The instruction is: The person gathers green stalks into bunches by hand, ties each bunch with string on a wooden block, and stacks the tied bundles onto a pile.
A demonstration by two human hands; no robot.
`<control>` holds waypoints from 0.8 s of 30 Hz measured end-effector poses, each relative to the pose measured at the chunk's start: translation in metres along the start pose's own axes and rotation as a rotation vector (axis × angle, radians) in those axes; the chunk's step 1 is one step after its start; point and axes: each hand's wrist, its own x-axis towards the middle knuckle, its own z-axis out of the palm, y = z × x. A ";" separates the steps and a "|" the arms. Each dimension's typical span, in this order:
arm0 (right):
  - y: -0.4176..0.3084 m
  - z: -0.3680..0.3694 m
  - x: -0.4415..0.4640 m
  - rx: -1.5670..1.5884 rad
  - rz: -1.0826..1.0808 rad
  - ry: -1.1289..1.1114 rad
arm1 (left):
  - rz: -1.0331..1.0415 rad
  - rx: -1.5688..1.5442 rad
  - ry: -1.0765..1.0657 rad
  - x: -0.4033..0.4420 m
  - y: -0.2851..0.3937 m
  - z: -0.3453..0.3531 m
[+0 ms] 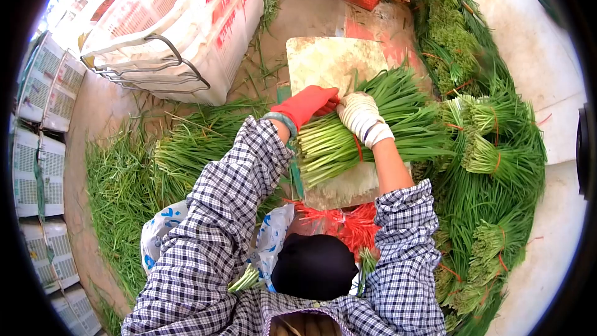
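A thick bundle of garlic chives [323, 152] lies across a worn, pale board [333, 59], its cut stems to the left and green leaves to the right. Around it runs a red tie [359, 149], which disappears under my right hand [362, 118]. That hand, in a white wrapped glove, rests on top of the bundle with its fingers closed. My left hand [309, 106], in a red glove, has its fingers closed against the right fingertips above the stems. What the fingertips pinch is hidden.
Tied chive bundles [491, 149] are piled on the right; loose chives [124, 180] cover the floor on the left. A white crate [186, 37] stands at upper left. Red strips [348, 224] lie below the board. Stacked crates [40, 168] line the left edge.
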 end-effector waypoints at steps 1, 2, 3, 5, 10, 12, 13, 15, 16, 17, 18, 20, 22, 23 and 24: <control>0.000 0.002 -0.001 -0.011 0.010 0.002 | 0.019 0.074 0.079 0.001 0.001 0.005; -0.002 -0.001 -0.001 -0.021 0.017 0.007 | 0.006 0.082 0.115 0.005 0.002 0.008; -0.006 -0.005 -0.002 -0.024 0.008 0.019 | 0.035 0.284 0.111 0.017 -0.004 0.007; -0.013 -0.013 -0.007 -0.047 0.054 0.001 | 0.474 0.888 0.149 0.032 -0.014 -0.003; -0.004 -0.002 -0.001 -0.044 0.023 -0.003 | 0.320 0.362 0.316 0.008 -0.013 0.015; -0.002 -0.008 -0.009 0.037 -0.023 0.057 | 0.455 0.435 0.436 -0.005 -0.007 0.023; -0.008 -0.018 -0.011 0.140 0.142 -0.023 | 0.577 0.504 0.550 -0.012 0.000 0.026; -0.007 -0.008 -0.026 0.360 0.039 0.376 | 0.705 0.627 0.572 -0.023 0.014 0.031; -0.004 -0.004 -0.029 0.425 -0.077 0.562 | 0.832 0.750 0.590 -0.031 0.023 0.035; -0.009 -0.020 -0.040 0.337 -0.054 0.358 | 0.984 0.751 0.628 -0.037 0.031 0.041; -0.008 -0.012 -0.044 0.336 -0.059 0.359 | 0.985 0.752 0.632 -0.043 0.039 0.047; -0.006 0.007 -0.056 1.042 -0.114 0.604 | 1.161 0.783 0.530 -0.053 0.050 0.056; 0.003 0.015 -0.061 1.019 -0.150 0.595 | 1.133 0.796 0.510 -0.049 0.043 0.056; 0.011 0.033 -0.058 1.156 -0.039 0.598 | 1.004 0.767 0.528 -0.043 0.031 0.054; 0.014 0.042 -0.057 1.293 0.072 0.599 | 0.876 0.737 0.546 -0.043 0.024 0.054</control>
